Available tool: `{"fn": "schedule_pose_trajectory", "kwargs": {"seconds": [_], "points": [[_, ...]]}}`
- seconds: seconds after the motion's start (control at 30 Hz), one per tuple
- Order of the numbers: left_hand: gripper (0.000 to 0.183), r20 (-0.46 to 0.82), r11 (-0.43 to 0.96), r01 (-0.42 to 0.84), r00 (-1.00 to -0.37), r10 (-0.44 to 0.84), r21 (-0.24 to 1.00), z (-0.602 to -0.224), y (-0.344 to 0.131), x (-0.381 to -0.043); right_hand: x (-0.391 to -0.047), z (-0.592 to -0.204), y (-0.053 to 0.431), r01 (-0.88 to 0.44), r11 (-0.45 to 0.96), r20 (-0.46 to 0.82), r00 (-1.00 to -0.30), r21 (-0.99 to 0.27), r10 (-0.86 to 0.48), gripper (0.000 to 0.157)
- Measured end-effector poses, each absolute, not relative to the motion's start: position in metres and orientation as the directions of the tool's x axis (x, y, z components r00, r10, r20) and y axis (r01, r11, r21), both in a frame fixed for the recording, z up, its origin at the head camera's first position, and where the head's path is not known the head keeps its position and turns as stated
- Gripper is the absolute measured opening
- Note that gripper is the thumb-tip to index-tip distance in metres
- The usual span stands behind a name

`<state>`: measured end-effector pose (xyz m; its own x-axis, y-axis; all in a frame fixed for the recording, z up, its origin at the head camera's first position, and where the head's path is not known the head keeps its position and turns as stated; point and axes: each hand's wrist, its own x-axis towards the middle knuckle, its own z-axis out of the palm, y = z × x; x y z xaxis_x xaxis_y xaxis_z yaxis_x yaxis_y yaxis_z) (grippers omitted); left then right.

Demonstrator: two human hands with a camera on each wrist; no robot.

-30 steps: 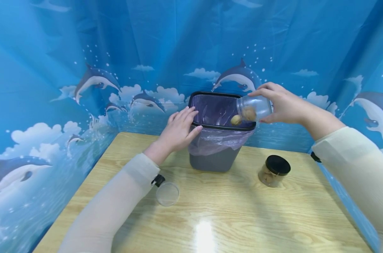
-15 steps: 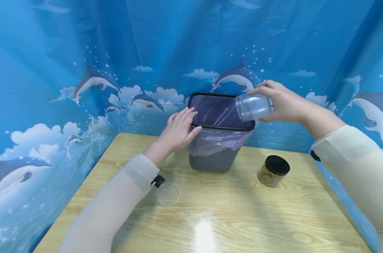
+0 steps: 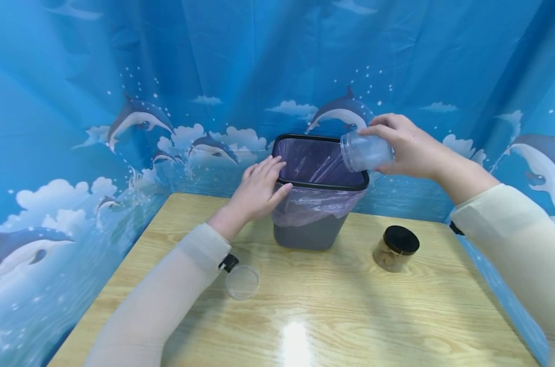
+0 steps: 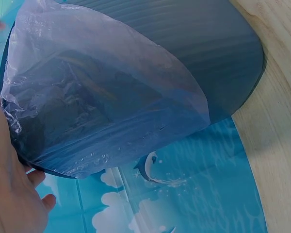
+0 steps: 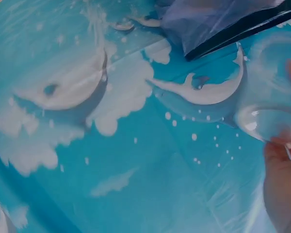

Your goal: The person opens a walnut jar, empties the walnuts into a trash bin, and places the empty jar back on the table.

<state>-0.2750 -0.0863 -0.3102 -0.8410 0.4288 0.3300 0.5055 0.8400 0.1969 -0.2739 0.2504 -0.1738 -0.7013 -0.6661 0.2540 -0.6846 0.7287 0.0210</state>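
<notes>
Jar (image 3: pixel 368 152) transparent, tipped sideways over bin (image 3: pixel 309 235); your right hand (image 3: pixel 407 148) grips it, left hand (image 3: pixel 257 191) rests straight-fingered on bin.

A blue curtain (image 3: pixel 259 56) (dolphins (image 3: pixel 141 108), clouds (image 3: pixel 52 196)) hangs behind and beside the table (image 3: pixel 314 290); white glare (image 3: pixel 296 344) marks its near part.

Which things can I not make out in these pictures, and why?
Floor of the bin: head view, hidden by its front wall.
Pieces in the black-lidded jar: head view, too small to identify.
Clear jar: right wrist view, blurred, partly cut off by the right edge.
Left hand: left wrist view, partly cut off by the left edge.
</notes>
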Motion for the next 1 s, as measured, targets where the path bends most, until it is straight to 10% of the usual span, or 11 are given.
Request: {"fn": "schedule_pose_trajectory", "kwargs": {"seconds": [1.0], "points": [[0.075,0.326,0.837,0.506,-0.842,0.429,0.207,-0.3108,-0.0868,-0.2751,-0.2725,-0.1696,0.2478,-0.715,0.688,0.300,-0.633,0.128,-0.714,0.081]]}}
